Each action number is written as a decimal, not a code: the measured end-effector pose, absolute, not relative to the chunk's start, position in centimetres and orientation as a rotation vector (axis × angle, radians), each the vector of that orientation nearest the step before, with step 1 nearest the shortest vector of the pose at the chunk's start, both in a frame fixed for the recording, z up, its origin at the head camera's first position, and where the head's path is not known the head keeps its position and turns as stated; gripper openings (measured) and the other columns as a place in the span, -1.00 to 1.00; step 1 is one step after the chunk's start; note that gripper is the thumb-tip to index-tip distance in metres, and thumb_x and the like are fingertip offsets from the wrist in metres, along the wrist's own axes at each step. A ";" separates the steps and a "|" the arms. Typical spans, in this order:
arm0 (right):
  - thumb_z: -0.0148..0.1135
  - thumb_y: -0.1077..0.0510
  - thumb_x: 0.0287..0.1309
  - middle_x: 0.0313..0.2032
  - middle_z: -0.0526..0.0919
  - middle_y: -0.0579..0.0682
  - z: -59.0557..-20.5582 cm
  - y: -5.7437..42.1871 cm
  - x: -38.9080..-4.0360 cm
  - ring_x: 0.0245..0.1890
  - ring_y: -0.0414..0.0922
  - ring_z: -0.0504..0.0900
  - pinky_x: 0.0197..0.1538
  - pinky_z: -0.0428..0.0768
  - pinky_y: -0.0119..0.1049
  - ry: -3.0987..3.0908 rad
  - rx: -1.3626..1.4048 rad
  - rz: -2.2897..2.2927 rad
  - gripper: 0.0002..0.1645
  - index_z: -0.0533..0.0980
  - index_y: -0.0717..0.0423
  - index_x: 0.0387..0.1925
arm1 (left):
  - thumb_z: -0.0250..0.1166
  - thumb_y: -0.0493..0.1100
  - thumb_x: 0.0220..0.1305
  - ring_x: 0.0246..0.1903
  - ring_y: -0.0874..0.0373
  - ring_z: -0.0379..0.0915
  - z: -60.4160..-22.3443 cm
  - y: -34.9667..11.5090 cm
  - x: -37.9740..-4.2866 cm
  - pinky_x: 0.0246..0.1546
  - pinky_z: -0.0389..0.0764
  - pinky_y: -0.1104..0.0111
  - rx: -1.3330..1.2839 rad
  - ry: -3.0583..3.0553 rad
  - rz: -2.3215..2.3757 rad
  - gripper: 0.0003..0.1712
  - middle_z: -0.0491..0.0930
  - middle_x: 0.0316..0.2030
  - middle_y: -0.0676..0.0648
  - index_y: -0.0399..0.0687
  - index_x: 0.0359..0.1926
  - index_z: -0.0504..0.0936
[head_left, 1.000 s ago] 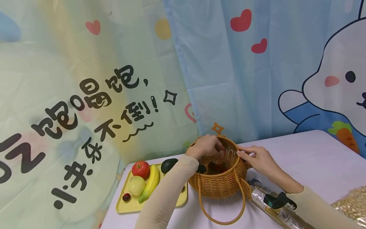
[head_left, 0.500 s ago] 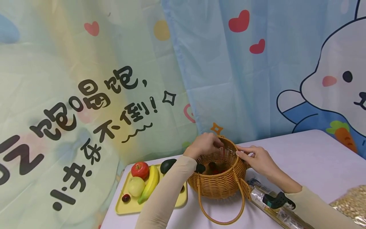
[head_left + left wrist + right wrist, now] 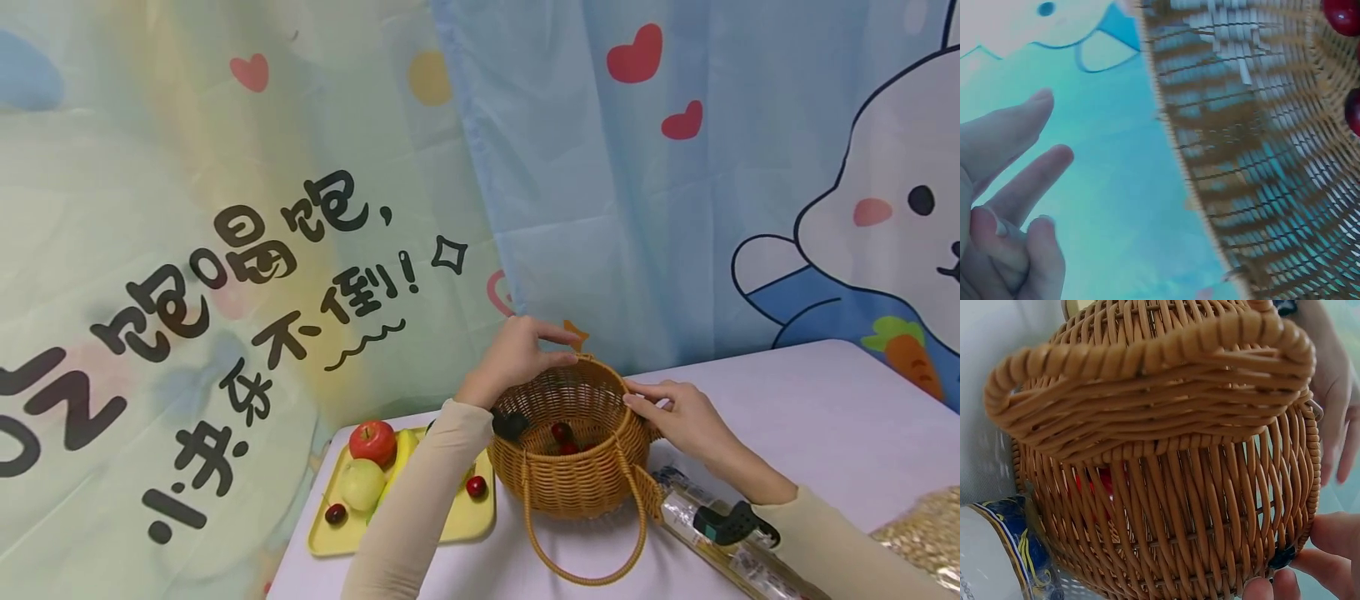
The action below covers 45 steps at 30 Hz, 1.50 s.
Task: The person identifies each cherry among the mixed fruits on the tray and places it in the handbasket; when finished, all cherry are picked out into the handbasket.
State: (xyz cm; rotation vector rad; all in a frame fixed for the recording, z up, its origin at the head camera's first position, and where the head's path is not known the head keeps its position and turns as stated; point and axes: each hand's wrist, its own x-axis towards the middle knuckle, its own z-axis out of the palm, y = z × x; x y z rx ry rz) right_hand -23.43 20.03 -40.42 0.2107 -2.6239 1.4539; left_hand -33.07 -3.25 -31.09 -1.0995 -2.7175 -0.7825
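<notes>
A round brown wicker basket (image 3: 570, 483) stands on the table with its handle folded down in front. Dark red cherries (image 3: 561, 432) lie inside it, also visible at the edge of the left wrist view. My left hand (image 3: 525, 354) is raised over the basket's left back rim. Its fingers hold nothing; in the left wrist view, two reach out and the others bend loosely. My right hand (image 3: 678, 417) pinches the basket's right rim between thumb and fingers, with the fingertips (image 3: 1335, 534) at the rim in the right wrist view.
Left of the basket, a yellow tray (image 3: 480, 521) carries a red apple (image 3: 372, 442), a pale green round fruit (image 3: 362, 485), a banana (image 3: 406, 450) and cherries (image 3: 476, 487). Plastic-wrapped packages (image 3: 686, 512) lie under my right forearm. A bag of grains (image 3: 926, 529) sits at the right edge.
My left hand has risen out of the basket and moved up and left, uncovering the cherries inside and one on the tray. My right hand stays on the rim.
</notes>
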 end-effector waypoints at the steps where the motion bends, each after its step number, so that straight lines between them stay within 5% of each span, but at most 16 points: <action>1: 0.19 -0.14 0.46 0.10 0.61 0.32 -40.4 20.0 -23.4 -0.37 -0.07 0.62 -0.44 0.58 -0.32 -2.626 0.205 1.453 -0.38 0.49 0.13 0.36 | 0.45 0.00 0.30 -0.12 0.21 0.74 -30.7 -3.6 -32.6 -0.06 0.69 0.39 -1.094 -2.699 -0.813 -0.67 0.79 0.02 0.05 0.13 0.07 0.79; 3: 0.19 -0.14 0.46 0.08 0.61 0.32 -40.4 20.0 -23.5 -0.38 -0.07 0.60 -0.47 0.56 -0.32 -2.628 0.197 1.443 -0.37 0.49 0.13 0.36 | 0.45 0.00 0.30 -0.49 0.27 0.62 -30.1 -4.1 -31.7 -0.33 0.63 0.45 -1.090 -2.655 -0.880 -0.68 0.79 0.02 0.01 0.13 0.06 0.79; 7: 0.19 -0.16 0.46 0.12 0.60 0.33 -40.5 20.0 -23.4 -0.38 -0.08 0.59 -0.47 0.55 -0.31 -2.633 0.191 1.436 -0.36 0.49 0.12 0.37 | 0.45 0.01 0.30 -0.82 0.24 -0.15 -29.1 -5.3 -29.6 -0.72 0.13 0.44 -1.112 -2.536 -0.950 -0.67 0.82 -0.22 -0.05 0.17 0.07 0.79; 13: 0.18 -0.12 0.47 0.19 0.57 0.38 -40.4 20.0 -23.5 -0.37 -0.11 0.64 -0.42 0.62 -0.33 -2.620 0.222 1.453 -0.38 0.48 0.15 0.37 | 0.47 -0.06 0.28 -0.83 0.29 -0.14 -28.2 -7.9 -26.7 -0.74 0.05 0.44 -1.118 -2.407 -0.962 -0.68 0.64 -0.62 -0.07 0.11 0.06 0.80; 17: 0.18 -0.11 0.47 0.19 0.56 0.39 -40.6 19.9 -23.6 -0.39 -0.14 0.65 -0.40 0.65 -0.33 -2.613 0.236 1.457 -0.38 0.49 0.17 0.36 | 0.48 -0.11 0.26 -0.82 0.33 -0.12 -28.3 -10.6 -25.2 -0.74 0.08 0.45 -1.054 -2.403 -1.001 -0.68 0.74 -0.50 -0.02 0.07 0.05 0.80; 20: 0.18 -0.13 0.47 0.21 0.56 0.40 -40.7 19.7 -23.6 -0.39 -0.15 0.66 -0.39 0.65 -0.33 -2.617 0.244 1.472 -0.37 0.48 0.17 0.37 | 0.50 -0.13 0.24 -0.82 0.33 -0.08 -28.7 -13.1 -24.2 -0.75 0.10 0.44 -0.976 -2.395 -1.007 -0.67 0.83 -0.18 0.00 0.06 0.04 0.80; 23: 0.16 -0.15 0.47 0.22 0.54 0.41 -40.7 19.7 -23.7 -0.38 -0.15 0.67 -0.39 0.63 -0.31 -2.631 0.254 1.467 -0.35 0.46 0.17 0.38 | 0.53 -0.16 0.19 -0.84 0.34 -0.04 -29.2 -15.9 -23.1 -0.77 0.11 0.44 -0.865 -2.401 -1.001 -0.65 0.82 -0.32 -0.02 0.04 0.03 0.80; 27: 0.15 -0.15 0.48 0.22 0.55 0.41 -40.6 20.0 -23.7 -0.38 -0.14 0.67 -0.40 0.61 -0.31 -2.636 0.250 1.445 -0.35 0.46 0.15 0.39 | 0.55 -0.18 0.15 -0.84 0.37 -0.05 -29.8 -19.6 -21.5 -0.78 0.08 0.45 -0.694 -2.430 -0.968 -0.63 0.56 -0.68 -0.02 0.03 0.03 0.81; 35: 0.14 -0.13 0.50 0.17 0.56 0.42 -40.6 20.1 -23.6 -0.38 -0.17 0.69 -0.41 0.60 -0.33 -2.629 0.261 1.427 -0.37 0.46 0.16 0.38 | 0.60 -0.14 0.07 -0.77 0.36 -0.06 -31.8 -26.5 -17.9 -0.71 0.05 0.46 -0.292 -2.497 -0.787 -0.62 0.10 -0.77 0.15 0.11 -0.03 0.83; 45: 0.11 -0.19 0.50 0.22 0.53 0.42 -40.8 20.0 -23.7 -0.36 -0.15 0.69 -0.46 0.54 -0.30 -2.625 0.279 1.439 -0.32 0.43 0.13 0.41 | 0.57 0.02 0.12 -0.79 0.29 0.01 -34.7 -33.2 -14.5 -0.72 0.11 0.42 0.144 -2.720 -0.621 -0.54 0.06 -0.82 0.17 0.04 0.06 0.80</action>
